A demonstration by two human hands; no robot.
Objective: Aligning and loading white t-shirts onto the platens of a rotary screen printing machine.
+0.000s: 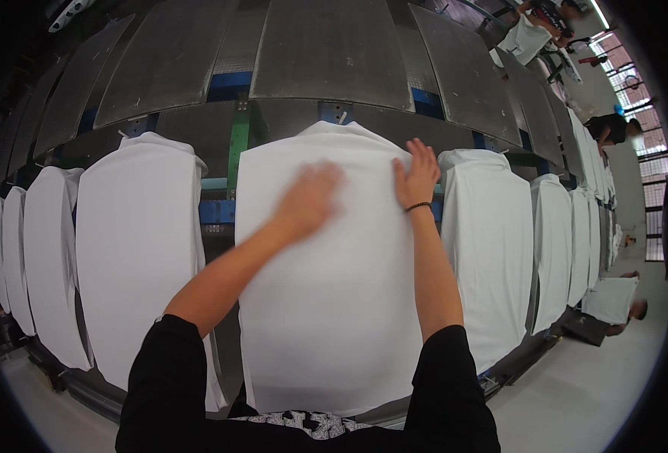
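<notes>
A white T-shirt (326,294) is stretched over a flat board in front of me, with its gathered collar end at the far side. Over the upper middle of the cloth is my left hand (311,200), so smeared by motion that its fingers cannot be told apart. My right hand (418,177), with a dark band at the wrist, lies along the shirt's upper right edge. Its fingers are stretched out and it grips nothing. The board beneath the shirt is hidden by the fabric.
More white shirts on boards stand in rows to the left (139,249) and right (487,249). Bare dark boards (330,53) line the far side, beyond a green bar (238,143). Several people work at the right; one holds a white shirt (610,300).
</notes>
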